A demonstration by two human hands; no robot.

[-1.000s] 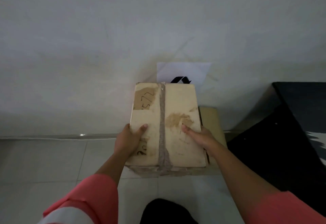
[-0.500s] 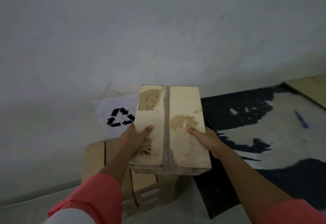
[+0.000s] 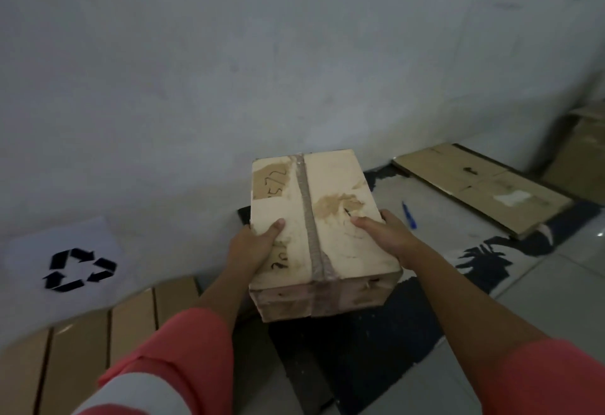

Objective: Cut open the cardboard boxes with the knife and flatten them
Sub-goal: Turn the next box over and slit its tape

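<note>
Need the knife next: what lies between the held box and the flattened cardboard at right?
A blue knife lying on the black-and-white mat, seen in the head view.

dim even indoor light, soft grain, faint shadows, wide-angle bending at edges, slight blur throughout

Wearing loose coral-pink sleeves on both arms. Showing the left sleeve point(image 3: 176, 355) at the near left, creasing in soft folds and carrying a broad pale grey-white band point(image 3: 140, 395) across its near end. Showing the right sleeve point(image 3: 543, 378) at the near right in the same coral-pink, lying smoother. Leaving the left forearm point(image 3: 222, 290) and right forearm point(image 3: 458, 300) uncovered out to the bare left hand point(image 3: 252, 247) and right hand point(image 3: 383, 234).
</note>
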